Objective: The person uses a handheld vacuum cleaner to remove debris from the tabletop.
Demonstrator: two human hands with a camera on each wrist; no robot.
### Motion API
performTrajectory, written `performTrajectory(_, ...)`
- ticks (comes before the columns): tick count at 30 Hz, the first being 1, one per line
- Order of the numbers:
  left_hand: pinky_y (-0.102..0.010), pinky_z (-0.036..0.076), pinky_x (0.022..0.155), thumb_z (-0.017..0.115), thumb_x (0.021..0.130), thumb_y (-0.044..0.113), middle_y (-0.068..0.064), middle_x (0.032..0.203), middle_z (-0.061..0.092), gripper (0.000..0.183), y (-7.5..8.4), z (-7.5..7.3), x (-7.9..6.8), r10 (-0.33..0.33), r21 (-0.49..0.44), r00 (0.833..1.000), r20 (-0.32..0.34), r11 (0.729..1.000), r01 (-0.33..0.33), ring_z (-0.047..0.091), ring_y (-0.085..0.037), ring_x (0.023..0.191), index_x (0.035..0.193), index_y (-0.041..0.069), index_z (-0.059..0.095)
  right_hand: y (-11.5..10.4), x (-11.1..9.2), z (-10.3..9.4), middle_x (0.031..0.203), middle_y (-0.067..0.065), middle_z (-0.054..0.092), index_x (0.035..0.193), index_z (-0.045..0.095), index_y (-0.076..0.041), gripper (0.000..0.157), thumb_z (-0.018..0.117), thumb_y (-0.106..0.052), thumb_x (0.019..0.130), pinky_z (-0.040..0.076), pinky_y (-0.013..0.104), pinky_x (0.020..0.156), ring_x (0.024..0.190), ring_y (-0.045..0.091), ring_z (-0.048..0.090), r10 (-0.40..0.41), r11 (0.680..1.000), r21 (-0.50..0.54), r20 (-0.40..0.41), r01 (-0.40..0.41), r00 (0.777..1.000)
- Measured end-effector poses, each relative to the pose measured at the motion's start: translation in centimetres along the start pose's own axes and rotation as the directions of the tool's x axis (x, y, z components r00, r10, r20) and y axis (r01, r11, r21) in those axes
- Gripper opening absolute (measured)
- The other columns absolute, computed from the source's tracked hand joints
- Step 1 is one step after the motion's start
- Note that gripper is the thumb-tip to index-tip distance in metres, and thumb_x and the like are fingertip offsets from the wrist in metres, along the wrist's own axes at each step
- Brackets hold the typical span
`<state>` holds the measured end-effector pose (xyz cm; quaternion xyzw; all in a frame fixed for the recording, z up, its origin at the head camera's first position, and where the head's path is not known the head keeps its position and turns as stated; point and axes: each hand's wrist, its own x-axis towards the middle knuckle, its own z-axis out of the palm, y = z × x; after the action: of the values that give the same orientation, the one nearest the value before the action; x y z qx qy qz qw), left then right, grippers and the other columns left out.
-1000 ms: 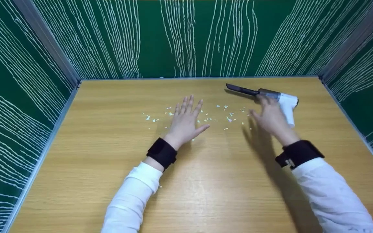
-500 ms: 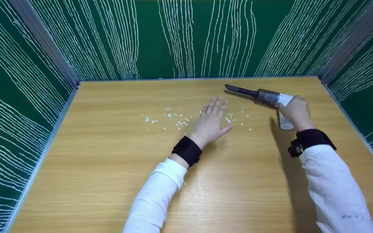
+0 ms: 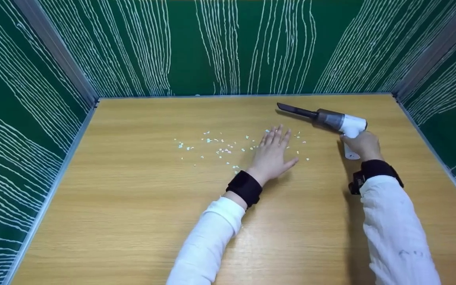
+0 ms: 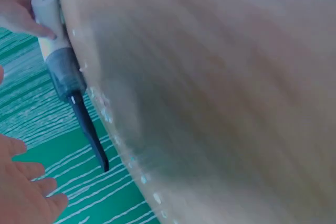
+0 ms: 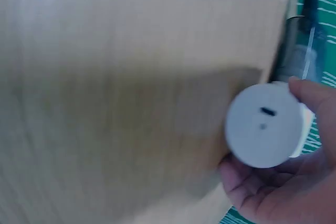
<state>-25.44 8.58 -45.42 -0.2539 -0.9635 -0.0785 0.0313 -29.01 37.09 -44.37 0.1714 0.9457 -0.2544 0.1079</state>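
Note:
A white handheld vacuum cleaner (image 3: 352, 124) with a smoky clear chamber and a long black nozzle lies at the back right of the table. My right hand (image 3: 365, 145) grips its handle; in the right wrist view, thumb and fingers curl round the handle beside its round white end (image 5: 262, 129). Over the table's middle, my left hand (image 3: 271, 158) is spread palm down, thumb out to the right. Small pale scraps (image 3: 228, 151) lie scattered about it, and it covers some of them. The left wrist view shows the vacuum's nozzle (image 4: 89, 129) beyond the left fingertips (image 4: 59, 201).
The wooden table (image 3: 133, 221) is bounded by green panels (image 3: 188, 47) with white wavy lines at the back and both sides. Grey metal posts (image 3: 59, 49) stand at the back corners. Each wrist wears a black band (image 3: 245, 190).
My left hand has moved right across the scraps. My right hand, over the vacuum's body a second ago, has come round to its handle and closed on it. The vacuum has barely moved.

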Motion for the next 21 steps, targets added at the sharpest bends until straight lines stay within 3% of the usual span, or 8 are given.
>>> performTrajectory(7, -0.037, 0.006, 0.119, 0.036, 0.091, 0.063, -0.01, 0.159, 0.003, 0.083, 0.7, 0.2, 0.1, 0.0, 0.027, 1.0, 0.018, 1.0, -0.001, 0.003, -0.027, 0.146, 0.153, 0.015, 0.009, 0.5, 0.4, 0.8, 0.133, 0.04, 0.037, 0.137, 0.027, 0.018, 0.088, 0.051, -0.053, 0.089, 0.039, 0.056, 0.101, 0.123, 0.049, 0.041, 0.059, 0.991, 0.12, -0.005, -0.058, 0.998)
performTrajectory(13, -0.038, 0.01, 0.119, 0.036, 0.091, 0.064, -0.01, 0.159, 0.003, 0.083, 0.8, 0.1, 0.2, 0.004, 0.04, 1.0, 0.025, 0.999, -0.005, 0.004, -0.026, 0.146, 0.153, 0.015, 0.009, 0.5, 0.6, 1.2, 0.124, 0.04, 0.044, 0.131, 0.033, 0.02, 0.078, 0.049, -0.045, 0.091, 0.045, 0.053, 0.094, 0.112, 0.046, 0.048, 0.027, 0.993, 0.113, -0.043, -0.022, 0.999)
performTrajectory(17, -0.037, 0.006, 0.119, 0.036, 0.091, 0.064, -0.009, 0.159, 0.001, 0.084, 0.7, -0.1, 0.3, 0.002, 0.026, 0.999, 0.032, 1.0, -0.003, 0.001, -0.025, 0.146, 0.153, 0.015, 0.007, 0.7, 0.8, 1.3, 0.118, 0.038, 0.047, 0.126, 0.036, 0.022, 0.073, 0.049, -0.04, 0.09, 0.046, 0.049, 0.088, 0.102, 0.043, 0.05, 0.006, 0.995, 0.104, -0.076, 0.002, 0.997)
performTrajectory(21, -0.037, 0.004, 0.119, 0.036, 0.091, 0.064, -0.01, 0.159, -0.001, 0.085, 0.7, -0.3, 0.4, 0.004, 0.02, 0.999, 0.037, 1.0, -0.005, -0.001, -0.025, 0.146, 0.153, 0.015, 0.007, 0.8, 0.8, 1.1, 0.121, 0.036, 0.045, 0.129, 0.034, 0.021, 0.073, 0.047, -0.04, 0.09, 0.045, 0.047, 0.089, 0.104, 0.04, 0.048, 0.018, 0.992, 0.127, -0.069, -0.009, 0.997)
